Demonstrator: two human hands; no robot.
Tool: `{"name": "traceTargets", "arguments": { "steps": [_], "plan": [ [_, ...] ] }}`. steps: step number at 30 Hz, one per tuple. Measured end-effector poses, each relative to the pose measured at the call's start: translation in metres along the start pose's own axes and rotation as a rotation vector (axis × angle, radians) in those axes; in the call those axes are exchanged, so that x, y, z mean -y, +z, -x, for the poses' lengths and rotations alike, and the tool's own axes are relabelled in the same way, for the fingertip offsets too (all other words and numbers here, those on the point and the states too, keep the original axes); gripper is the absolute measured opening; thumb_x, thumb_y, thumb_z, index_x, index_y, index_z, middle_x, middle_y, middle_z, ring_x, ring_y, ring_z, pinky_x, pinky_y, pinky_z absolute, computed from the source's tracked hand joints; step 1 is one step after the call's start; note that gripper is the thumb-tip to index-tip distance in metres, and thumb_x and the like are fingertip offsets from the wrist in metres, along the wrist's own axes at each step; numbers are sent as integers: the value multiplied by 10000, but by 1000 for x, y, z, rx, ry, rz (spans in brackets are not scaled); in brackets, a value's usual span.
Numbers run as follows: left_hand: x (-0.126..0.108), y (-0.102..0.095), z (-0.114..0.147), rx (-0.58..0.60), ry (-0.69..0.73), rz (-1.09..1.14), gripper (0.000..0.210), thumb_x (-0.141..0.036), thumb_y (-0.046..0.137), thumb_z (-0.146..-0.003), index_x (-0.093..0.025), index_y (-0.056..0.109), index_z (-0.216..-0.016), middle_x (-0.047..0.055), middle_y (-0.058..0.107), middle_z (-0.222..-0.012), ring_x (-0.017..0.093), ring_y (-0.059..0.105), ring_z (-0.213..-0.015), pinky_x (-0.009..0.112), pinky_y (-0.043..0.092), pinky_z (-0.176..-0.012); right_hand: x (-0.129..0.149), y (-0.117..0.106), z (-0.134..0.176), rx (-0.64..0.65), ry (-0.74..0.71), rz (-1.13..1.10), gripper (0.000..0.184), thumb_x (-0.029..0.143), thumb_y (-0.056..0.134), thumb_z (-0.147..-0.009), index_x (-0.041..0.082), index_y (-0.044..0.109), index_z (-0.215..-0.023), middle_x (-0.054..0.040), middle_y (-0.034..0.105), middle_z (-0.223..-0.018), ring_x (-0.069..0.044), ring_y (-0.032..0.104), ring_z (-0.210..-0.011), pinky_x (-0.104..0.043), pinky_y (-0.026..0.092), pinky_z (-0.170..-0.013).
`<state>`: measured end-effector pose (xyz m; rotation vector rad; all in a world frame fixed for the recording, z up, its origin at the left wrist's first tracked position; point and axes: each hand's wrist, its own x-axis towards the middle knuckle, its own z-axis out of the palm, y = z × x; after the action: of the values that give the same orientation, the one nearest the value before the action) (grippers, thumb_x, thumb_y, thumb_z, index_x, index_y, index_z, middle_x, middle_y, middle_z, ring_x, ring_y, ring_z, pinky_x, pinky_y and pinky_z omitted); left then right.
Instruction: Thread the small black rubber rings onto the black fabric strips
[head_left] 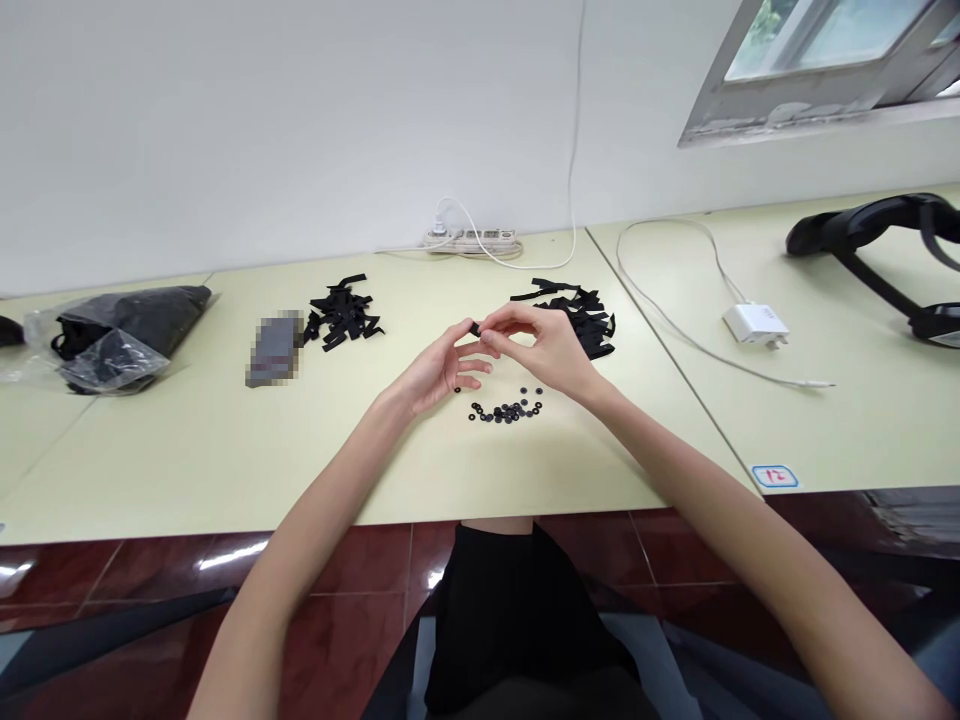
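Above the desk, my left hand (pixel 435 372) pinches a small black strip (pixel 475 328) between thumb and index finger, its other fingers spread apart. My right hand (pixel 553 350) meets it from the other side, thumb and index fingertip closed on the same piece. Most of that strip is hidden by the fingertips. Below the hands lie many small black rings (pixel 506 412), loosely scattered on the desk. A pile of black strips (pixel 592 318) sits just behind my right hand, partly covered by it. Another pile of black strips (pixel 343 316) lies to the left.
A blurred grey box (pixel 275 348) and a clear plastic bag (pixel 124 335) with black material stand at left. Against the wall is a power strip (pixel 472 241) with a white cable. A white charger (pixel 756 324) and a black headset-like frame (pixel 862 235) lie right.
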<state>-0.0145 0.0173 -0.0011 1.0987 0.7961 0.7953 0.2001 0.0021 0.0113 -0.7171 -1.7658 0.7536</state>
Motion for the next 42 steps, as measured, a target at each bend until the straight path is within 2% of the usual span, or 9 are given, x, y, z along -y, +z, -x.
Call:
{"name": "traceTargets", "arguments": {
  "steps": [4,8,12,15,20,26,42],
  "plan": [
    [3,-6,-4,-73,139,-106,460,-657,864,-925,-229,722,-1014,105,790,-1059,166,774,-833,256,654,-662,-5,-2,-1,34,-1,-8,98,337,758,-1017,262,820,-1026,-30,857,-1025,-211,805,-924,-417,693,-912],
    [5,-11,-5,-101,221,-179,425,-610,884,-930,-228,723,-1020,69,774,-1036,136,759,-844,275,673,-803,-7,-4,-1,42,7,17,95,316,735,-1020,265,815,-1026,-28,857,-1043,-206,798,-948,-422,690,-956],
    [5,-9,-4,-169,293,-173,431,-576,951,-864,-232,739,-1015,41,765,-1010,137,757,-864,327,671,-932,-7,-3,-1,13,60,41,123,368,739,-1018,263,801,-1002,-23,846,-1000,-211,786,-922,-417,690,-917],
    [3,-4,-1,-230,364,-239,427,-581,945,-870,-222,762,-1010,43,766,-1071,148,759,-893,359,663,-993,-7,-4,-1,-26,104,57,120,381,753,-1001,268,790,-1005,-30,841,-1021,-227,789,-964,-414,684,-913],
    [1,0,0,-306,472,-298,458,-605,937,-863,-214,758,-1019,38,761,-1047,152,751,-834,364,669,-924,-6,-5,-2,-103,159,42,131,380,778,-959,267,779,-1027,-39,833,-1087,-241,798,-1012,-415,669,-915],
    [2,-2,-3,-268,477,-346,460,-603,930,-867,-196,769,-1009,40,765,-889,162,742,-777,349,661,-858,-4,-5,-3,-110,149,71,96,338,742,-975,261,797,-986,-37,833,-1045,-232,785,-985,-404,650,-897],
    [-2,1,1,-288,480,-358,386,-571,862,-943,-201,752,-945,46,755,-879,151,702,-766,314,632,-795,-7,-6,-3,-110,181,24,146,389,738,-987,255,789,-1013,-47,824,-1061,-236,781,-993,-414,653,-894]
  ]
}}
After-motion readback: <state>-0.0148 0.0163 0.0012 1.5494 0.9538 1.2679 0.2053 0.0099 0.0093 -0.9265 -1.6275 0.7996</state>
